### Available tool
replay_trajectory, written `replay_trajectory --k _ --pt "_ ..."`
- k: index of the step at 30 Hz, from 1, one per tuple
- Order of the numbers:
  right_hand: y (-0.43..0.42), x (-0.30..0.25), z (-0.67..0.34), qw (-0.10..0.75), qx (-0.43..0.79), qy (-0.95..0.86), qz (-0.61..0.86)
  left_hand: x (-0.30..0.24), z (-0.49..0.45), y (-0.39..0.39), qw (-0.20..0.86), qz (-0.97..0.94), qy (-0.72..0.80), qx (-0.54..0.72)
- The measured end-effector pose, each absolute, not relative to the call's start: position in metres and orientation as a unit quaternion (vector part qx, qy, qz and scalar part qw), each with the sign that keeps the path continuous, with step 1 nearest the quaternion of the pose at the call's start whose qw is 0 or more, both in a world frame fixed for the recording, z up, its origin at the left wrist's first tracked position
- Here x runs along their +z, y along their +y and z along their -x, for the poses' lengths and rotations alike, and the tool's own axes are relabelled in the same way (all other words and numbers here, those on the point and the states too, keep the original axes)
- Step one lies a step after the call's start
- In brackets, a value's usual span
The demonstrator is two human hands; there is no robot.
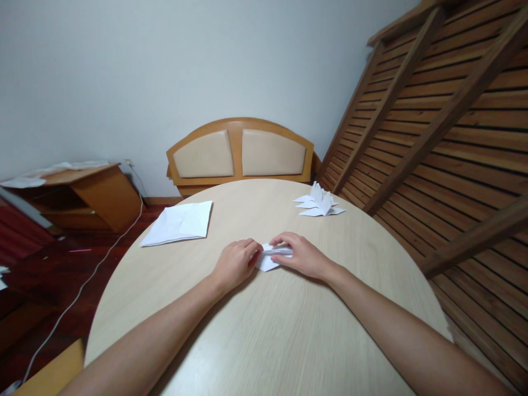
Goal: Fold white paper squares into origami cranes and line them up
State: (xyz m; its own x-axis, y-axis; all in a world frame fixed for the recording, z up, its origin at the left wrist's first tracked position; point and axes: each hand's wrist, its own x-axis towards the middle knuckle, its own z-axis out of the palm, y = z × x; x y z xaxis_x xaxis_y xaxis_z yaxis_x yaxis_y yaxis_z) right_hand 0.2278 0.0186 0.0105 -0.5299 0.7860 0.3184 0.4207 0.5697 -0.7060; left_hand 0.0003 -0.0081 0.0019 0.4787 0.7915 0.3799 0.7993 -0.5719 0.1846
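While paper [267, 264] is held, pale table [264, 335], headboard [236, 148]

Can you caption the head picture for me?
Left hand and right hand handle folded white paper at a round, wood-grained beige table.

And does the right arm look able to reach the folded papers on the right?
Probably yes: bare tabletop leaves the way to the folded papers free, though the right grip should first leave the small paper.

Folded paper [267, 265] partly hidden by left hand [236, 264], slatted panel [439, 146] cropped
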Motion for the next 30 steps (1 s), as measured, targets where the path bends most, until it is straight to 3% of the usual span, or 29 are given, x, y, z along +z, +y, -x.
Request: replay_trajectory --k 5,10,15,25,30 --pt "0.024 0.009 -0.228 0.413 0.293 -0.737 0.449 0.004 0.006 -0.008 0.02 0.809 -0.515 -0.282" --pt "0.015 0.013 -0.216 0.433 0.339 -0.739 0.388 0.007 0.004 -0.012 -0.024 0.775 -0.506 -0.378" --pt "0.005 0.02 -0.207 0.426 0.332 -0.767 0.346 0.013 -0.004 -0.021 -0.116 0.752 -0.473 -0.445" --pt "0.013 0.014 -0.207 0.468 0.465 -0.692 0.293 0.021 -0.017 -0.024 -0.353 0.644 -0.44 -0.517" --pt "0.013 0.015 -0.207 0.488 0.444 -0.684 0.311 0.021 -0.019 -0.023 -0.399 0.619 -0.422 -0.528"
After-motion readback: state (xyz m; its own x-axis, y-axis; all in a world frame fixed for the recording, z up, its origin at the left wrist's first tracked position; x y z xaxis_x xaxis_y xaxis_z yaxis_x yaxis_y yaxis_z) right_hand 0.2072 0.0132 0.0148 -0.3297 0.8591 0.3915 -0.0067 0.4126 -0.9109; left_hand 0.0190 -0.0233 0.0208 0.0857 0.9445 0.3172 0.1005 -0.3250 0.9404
